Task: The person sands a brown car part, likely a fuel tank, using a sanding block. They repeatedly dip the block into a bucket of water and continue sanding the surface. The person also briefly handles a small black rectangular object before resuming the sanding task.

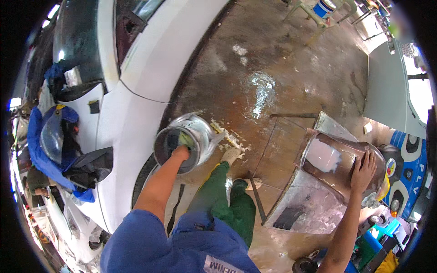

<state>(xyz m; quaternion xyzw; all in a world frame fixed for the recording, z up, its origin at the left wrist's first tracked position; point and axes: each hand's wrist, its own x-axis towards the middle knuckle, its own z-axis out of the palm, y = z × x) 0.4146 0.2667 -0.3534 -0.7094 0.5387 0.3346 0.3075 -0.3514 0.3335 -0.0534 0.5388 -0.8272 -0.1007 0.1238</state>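
Note:
My left hand point(181, 153) reaches down into a silvery metal pot point(195, 122) beside the white car; its fingers are hidden inside. Something pale yellow-green point(185, 140) shows in the pot next to that hand, and I cannot make out whether I hold it. To the right, my right hand point(363, 170) lies with fingers stretched out on a glossy brown curved panel point(330, 176). A pale whitish patch point(322, 155) covers part of this panel. Under it is a worn, metal-topped stand point(314, 211) with legs.
A white car point(132, 113) fills the left side, with a blue garment point(45, 150) and a clear visor on it. Wet brown floor point(259, 59) spans the middle. A chair with a paint tub point(324, 8) stands far off; a grey panel point(387, 86) and blue case point(409, 168) are right.

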